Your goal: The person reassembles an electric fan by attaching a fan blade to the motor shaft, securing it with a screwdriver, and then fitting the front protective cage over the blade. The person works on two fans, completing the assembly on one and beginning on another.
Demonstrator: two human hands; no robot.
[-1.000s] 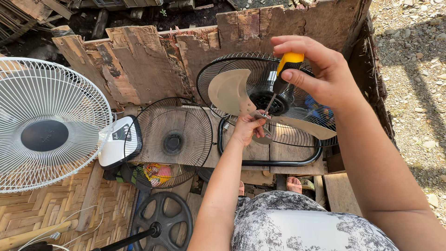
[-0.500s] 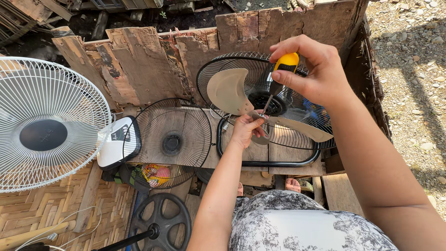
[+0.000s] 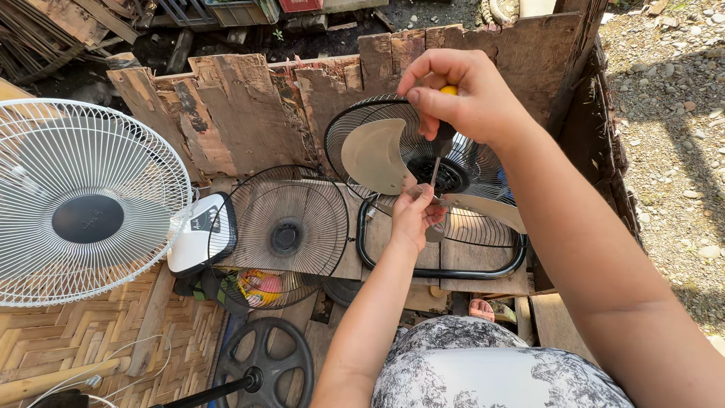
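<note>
Yellow-handled screwdriver [image 3: 438, 155] stands upright over the metal fan blade [image 3: 377, 157] (three-bladed).

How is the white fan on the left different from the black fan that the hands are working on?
The white fan has a white wire guard closed over its front, so its blades are covered; the black fan has no front guard, and its grey blades are bare. The white fan stands untouched, while the left hand pinches at the black fan's hub and the right hand holds a yellow-handled screwdriver to it. Both have round wire cages.
</note>
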